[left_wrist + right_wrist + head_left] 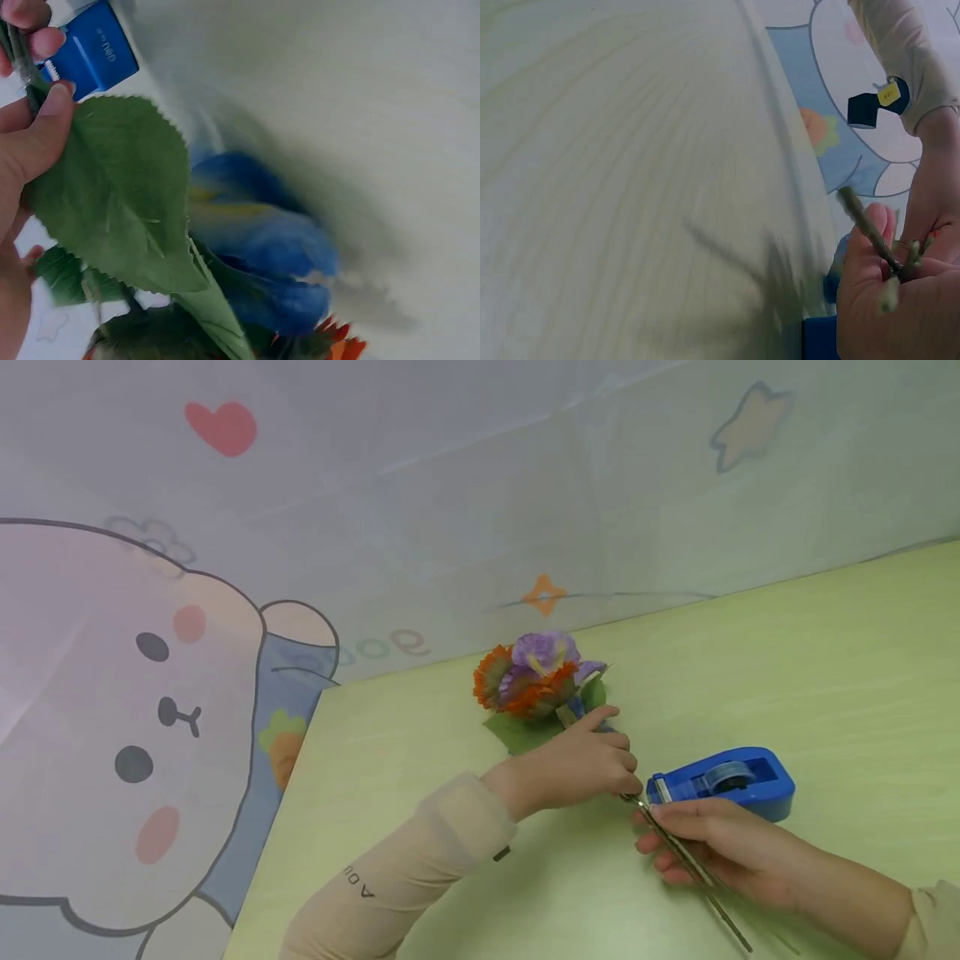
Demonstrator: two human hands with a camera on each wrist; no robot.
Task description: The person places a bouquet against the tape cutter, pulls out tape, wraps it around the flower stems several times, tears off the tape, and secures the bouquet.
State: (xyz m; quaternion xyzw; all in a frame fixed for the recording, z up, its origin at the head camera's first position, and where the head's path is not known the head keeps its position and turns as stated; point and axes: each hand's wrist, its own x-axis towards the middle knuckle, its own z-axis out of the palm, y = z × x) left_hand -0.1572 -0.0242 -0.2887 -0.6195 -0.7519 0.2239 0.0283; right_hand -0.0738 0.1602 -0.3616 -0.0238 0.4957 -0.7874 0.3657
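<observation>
A bunch of artificial flowers, with purple blooms (542,652), orange blooms (491,677) and a blue bloom (270,247), slants over the table. My left hand (581,764) grips its stems below the heads, the thumb beside a broad green leaf (120,195). Lower down, my right hand (738,847) holds the same stems (705,877) between thumb and fingers. The cut stem ends (870,229) stick out past that hand. Something shiny, perhaps clear tape, wraps the stems between the hands in the left wrist view. The hands nearly meet.
Right behind my right hand stands a blue tape dispenser (772,793) with a roll of clear tape (729,775). A pale green wood-grain table (847,668) lies beneath. Beyond its far and left edges hangs a printed cloth (420,510) with a cartoon bear.
</observation>
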